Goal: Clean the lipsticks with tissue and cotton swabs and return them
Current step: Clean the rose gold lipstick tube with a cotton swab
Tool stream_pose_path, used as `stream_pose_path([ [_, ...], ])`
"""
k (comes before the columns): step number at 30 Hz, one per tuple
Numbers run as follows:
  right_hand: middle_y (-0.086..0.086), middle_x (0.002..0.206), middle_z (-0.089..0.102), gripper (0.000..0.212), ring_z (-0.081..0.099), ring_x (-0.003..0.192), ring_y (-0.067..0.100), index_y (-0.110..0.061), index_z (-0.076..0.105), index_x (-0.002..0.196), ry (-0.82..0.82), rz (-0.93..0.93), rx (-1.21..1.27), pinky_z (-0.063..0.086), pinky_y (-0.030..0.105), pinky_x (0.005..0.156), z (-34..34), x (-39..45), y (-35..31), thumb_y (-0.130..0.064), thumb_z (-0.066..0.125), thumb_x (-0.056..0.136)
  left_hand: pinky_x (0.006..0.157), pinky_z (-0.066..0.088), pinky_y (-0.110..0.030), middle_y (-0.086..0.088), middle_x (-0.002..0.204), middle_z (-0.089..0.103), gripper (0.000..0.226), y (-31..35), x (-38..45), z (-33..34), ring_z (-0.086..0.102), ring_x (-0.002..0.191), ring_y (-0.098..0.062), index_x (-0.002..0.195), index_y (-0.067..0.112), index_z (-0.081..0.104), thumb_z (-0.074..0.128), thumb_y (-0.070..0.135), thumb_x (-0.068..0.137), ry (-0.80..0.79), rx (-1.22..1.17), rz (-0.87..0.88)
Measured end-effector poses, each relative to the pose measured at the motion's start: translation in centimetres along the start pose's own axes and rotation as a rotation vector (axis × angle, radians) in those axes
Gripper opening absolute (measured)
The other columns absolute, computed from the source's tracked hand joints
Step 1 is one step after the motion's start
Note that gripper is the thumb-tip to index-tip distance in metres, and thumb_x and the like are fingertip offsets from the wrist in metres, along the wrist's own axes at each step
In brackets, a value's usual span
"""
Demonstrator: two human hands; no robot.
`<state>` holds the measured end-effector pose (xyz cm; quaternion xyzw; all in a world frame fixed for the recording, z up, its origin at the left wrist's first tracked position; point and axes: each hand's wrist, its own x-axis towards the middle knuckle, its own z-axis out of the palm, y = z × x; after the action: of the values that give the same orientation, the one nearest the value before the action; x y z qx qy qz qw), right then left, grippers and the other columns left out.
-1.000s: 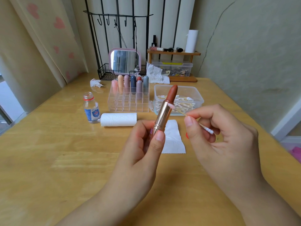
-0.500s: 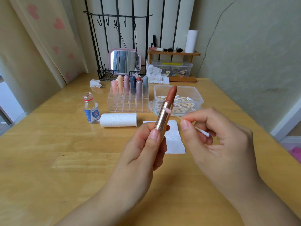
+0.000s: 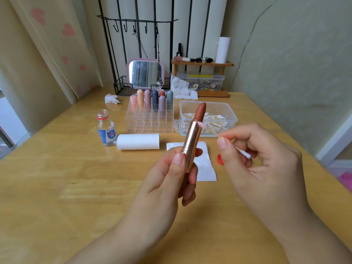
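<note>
change: lipstick (image 3: 192, 139) lowered a little and drawn nearer since half a second ago; swab tip slid down from mid-bullet to the rim of the gold tube.
left hand (image 3: 171, 180): thumb and curled fingers clamped round the lower part of the lipstick, held upright with a slight rightward lean above the table (image 3: 57, 187).
right hand (image 3: 261, 159): thumb and forefinger pinching the stick of a cotton swab (image 3: 226, 139); other fingers curled in.
swab: pink-stained far tip touching the tube's upper rim, just below the brown-red bullet; clean white tip poking out toward the palm.
beneath the hands: flat white tissue (image 3: 205, 166) on the table, red cap (image 3: 220, 160) just beside its right edge.
farther out: tissue roll (image 3: 138, 141) lying on its side, open small bottle (image 3: 106, 128) to its left.
behind: clear organizer (image 3: 149, 121) with capped lipsticks in its back rows; clear box of cotton swabs (image 3: 226, 115) to its right.
back edge: pink-framed mirror (image 3: 145, 73), crumpled tissue (image 3: 111, 98), wooden shelf (image 3: 202, 63).
</note>
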<state>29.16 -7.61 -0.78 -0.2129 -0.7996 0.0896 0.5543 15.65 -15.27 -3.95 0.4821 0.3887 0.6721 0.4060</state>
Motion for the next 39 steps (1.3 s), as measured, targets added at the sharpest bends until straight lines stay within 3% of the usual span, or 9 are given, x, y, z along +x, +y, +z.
stream_pose_path([
  [9,-0.006,0.054,0.041,0.015,0.037,0.054,0.006,-0.010,0.065,0.075,-0.053,-0.042,0.006,0.035,0.016,0.053,0.15,-0.14,-0.14,-0.018,0.058,0.086,0.048,0.035,-0.019,0.003,0.062,0.042,0.038,0.24,-0.03,-0.03,0.035,0.046,-0.009,0.104,0.013,0.060,0.058,0.040,0.076,0.005,-0.145,-0.058],
  [14,-0.010,0.055,0.037,0.014,0.037,0.054,0.000,-0.011,0.065,0.073,-0.131,-0.034,0.056,0.031,0.009,0.055,0.29,-0.31,-0.34,-0.018,0.059,0.084,0.047,0.035,-0.020,0.002,0.058,0.036,0.018,0.11,-0.10,-0.02,0.032,0.045,-0.010,0.086,0.028,0.058,0.065,0.026,0.070,0.010,-0.174,-0.035],
  [18,-0.002,0.051,0.047,0.013,0.046,0.049,0.008,-0.013,0.063,0.078,-0.055,0.017,0.089,0.036,0.015,0.051,-0.26,-0.01,-0.19,-0.021,0.058,0.087,0.050,0.040,-0.021,-0.004,0.065,0.050,0.024,0.14,-0.03,-0.28,0.042,0.048,-0.012,0.093,0.015,0.054,0.061,0.029,0.076,-0.021,-0.144,-0.021],
  [21,0.005,0.051,0.049,0.014,0.054,0.048,0.025,-0.015,0.062,0.080,-0.015,0.044,0.080,0.037,0.024,0.049,-0.51,0.14,-0.04,-0.023,0.056,0.089,0.052,0.041,-0.021,-0.001,0.071,0.056,0.030,0.14,-0.02,-0.31,0.046,0.052,-0.013,0.097,0.008,0.051,0.058,0.032,0.080,-0.031,-0.123,-0.017],
  [27,0.005,0.051,0.049,0.014,0.057,0.049,0.027,-0.012,0.062,0.079,-0.006,0.033,0.042,0.037,0.020,0.051,-0.41,0.23,0.01,-0.021,0.056,0.089,0.052,0.041,-0.022,-0.002,0.071,0.053,0.031,0.13,-0.06,-0.19,0.043,0.053,-0.011,0.096,0.008,0.054,0.059,0.033,0.078,-0.015,-0.122,-0.024],
  [33,0.004,0.052,0.051,0.014,0.053,0.050,0.017,-0.010,0.064,0.080,-0.018,-0.011,0.009,0.038,0.016,0.053,-0.35,0.21,0.05,-0.018,0.057,0.088,0.051,0.040,-0.021,-0.002,0.070,0.047,0.030,0.08,-0.15,-0.12,0.040,0.052,-0.010,0.096,0.009,0.056,0.061,0.032,0.077,-0.003,-0.138,-0.024],
  [39,-0.021,0.059,0.032,0.014,0.036,0.054,0.002,-0.010,0.064,0.070,-0.131,-0.058,0.017,0.030,0.005,0.056,-0.04,-0.06,-0.47,-0.016,0.058,0.082,0.052,0.040,-0.021,-0.002,0.069,0.050,0.020,0.00,0.03,-0.26,0.040,0.052,-0.011,0.090,0.017,0.061,0.060,0.033,0.077,-0.009,-0.136,-0.035],
])
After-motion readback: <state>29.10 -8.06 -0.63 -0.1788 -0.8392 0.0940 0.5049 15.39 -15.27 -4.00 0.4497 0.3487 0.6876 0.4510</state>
